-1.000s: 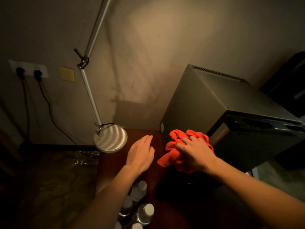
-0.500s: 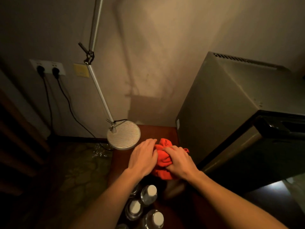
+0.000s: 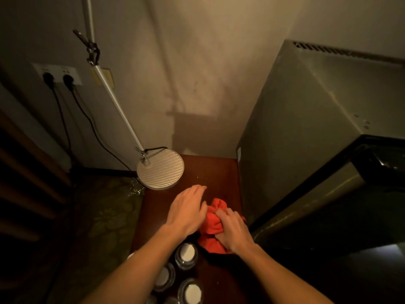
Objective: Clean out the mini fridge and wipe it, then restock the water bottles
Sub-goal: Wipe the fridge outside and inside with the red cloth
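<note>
Right hand (image 3: 232,229) grips the bunched red cloth (image 3: 211,224) on the dark wooden table (image 3: 210,170), beside the mini fridge (image 3: 306,137). Left hand (image 3: 186,209), fingers relaxed, rests against the cloth, likely steadying it for regathering. Capped water bottles (image 3: 186,255) stand near, awaiting restocking.

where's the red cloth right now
In the head view, the red cloth sits bunched on the wooden table, gripped by the right hand, beside the mini fridge.
</note>
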The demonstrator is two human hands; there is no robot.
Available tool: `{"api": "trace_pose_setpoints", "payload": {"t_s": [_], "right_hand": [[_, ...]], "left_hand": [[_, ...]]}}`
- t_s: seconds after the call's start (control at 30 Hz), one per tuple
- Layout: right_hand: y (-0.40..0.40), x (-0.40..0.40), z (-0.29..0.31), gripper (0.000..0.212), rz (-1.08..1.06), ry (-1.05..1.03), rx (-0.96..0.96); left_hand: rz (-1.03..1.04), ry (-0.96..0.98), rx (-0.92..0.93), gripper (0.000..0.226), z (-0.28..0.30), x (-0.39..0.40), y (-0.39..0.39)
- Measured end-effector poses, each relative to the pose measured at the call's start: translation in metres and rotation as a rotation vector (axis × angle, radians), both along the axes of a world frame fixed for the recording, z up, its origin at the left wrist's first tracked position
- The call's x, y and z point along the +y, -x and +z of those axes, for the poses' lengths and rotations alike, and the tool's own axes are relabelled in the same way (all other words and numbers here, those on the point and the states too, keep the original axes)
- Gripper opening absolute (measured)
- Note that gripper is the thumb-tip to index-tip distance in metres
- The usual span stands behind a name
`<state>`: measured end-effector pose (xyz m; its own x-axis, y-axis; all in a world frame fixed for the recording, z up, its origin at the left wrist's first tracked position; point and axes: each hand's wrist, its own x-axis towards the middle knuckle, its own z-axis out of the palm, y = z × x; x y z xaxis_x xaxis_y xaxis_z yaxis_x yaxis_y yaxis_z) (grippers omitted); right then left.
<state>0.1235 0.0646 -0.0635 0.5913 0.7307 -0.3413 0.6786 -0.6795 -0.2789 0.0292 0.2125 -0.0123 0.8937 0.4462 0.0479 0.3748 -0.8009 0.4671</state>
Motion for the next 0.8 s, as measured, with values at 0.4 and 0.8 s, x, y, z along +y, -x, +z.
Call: {"api": "trace_pose_setpoints", "payload": {"t_s": [0.4, 0.8], "right_hand": [[-0.003, -0.026, 0.021, 0.054, -0.122, -0.427, 0.096], [0.0, -0.029, 0.138, 0.08, -0.126, -0.807, -0.035]], "left_hand": [[0.0, 0.122, 0.126, 0.043, -0.009, -0.035, -0.021], [0.071, 0.869, -0.349, 0.052, 0.078, -0.062, -0.017]]}}
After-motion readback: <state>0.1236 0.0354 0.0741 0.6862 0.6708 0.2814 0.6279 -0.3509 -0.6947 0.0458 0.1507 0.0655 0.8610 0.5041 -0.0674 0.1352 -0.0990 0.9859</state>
